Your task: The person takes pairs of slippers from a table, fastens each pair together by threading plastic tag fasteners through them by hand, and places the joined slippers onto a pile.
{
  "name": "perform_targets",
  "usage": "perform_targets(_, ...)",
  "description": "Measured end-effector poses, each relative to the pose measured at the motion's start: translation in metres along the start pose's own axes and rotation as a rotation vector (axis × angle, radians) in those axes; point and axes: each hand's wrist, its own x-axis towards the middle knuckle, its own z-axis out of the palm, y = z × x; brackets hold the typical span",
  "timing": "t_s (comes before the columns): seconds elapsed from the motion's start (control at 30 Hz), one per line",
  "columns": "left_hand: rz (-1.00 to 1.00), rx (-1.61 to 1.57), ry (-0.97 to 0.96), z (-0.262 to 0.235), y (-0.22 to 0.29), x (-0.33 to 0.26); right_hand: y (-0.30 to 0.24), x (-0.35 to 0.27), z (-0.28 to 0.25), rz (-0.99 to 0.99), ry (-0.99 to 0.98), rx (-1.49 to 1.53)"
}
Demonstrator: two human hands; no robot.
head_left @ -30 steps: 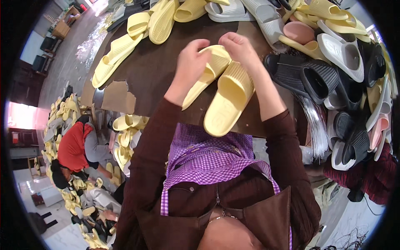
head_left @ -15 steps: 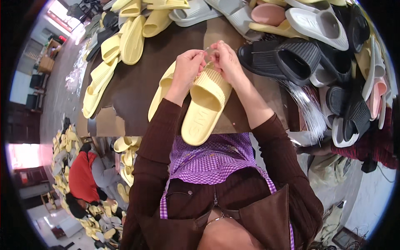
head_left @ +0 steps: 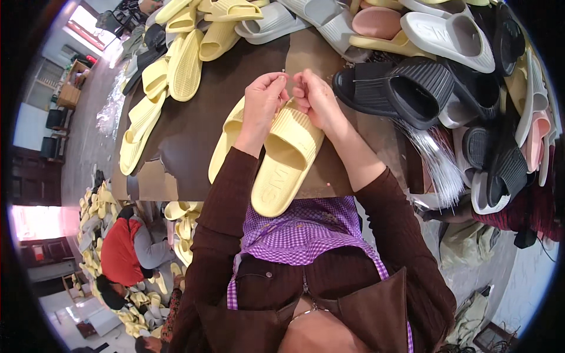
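Note:
Two pale yellow slide sandals [head_left: 283, 160] lie together, soles stacked, on the brown table [head_left: 194, 126], their heels pointing toward me. My left hand [head_left: 263, 101] and my right hand [head_left: 313, 99] meet above the toe end of the pair, fingertips pinched close together. Something very thin, like a clear tie, seems to be held between the fingers; it is too small to make out. Both wrists rest over the sandals.
Yellow slides [head_left: 176, 65] are heaped at the table's far left, grey and pink ones [head_left: 329, 20] at the back, black ones [head_left: 406, 88] at the right. A bundle of clear plastic ties [head_left: 435, 165] lies at the right. A person in red [head_left: 120, 253] crouches on the floor, lower left.
The view has tilted so the sandals sit lower in the picture. My hands have drawn closer together above the toe end of the pair.

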Motion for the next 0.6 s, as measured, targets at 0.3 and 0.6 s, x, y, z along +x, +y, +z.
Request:
perform_targets(0.3, 0.057, 0.072, 0.116, 0.010, 0.001, -0.006, 0.006, 0.002, 0.000, -0.134, -0.001, -0.126)
perform_targets(0.6, 0.237, 0.362, 0.172, 0.011, -0.006, -0.005, 0.003, -0.001, -0.001, -0.264, 0.043, -0.281)
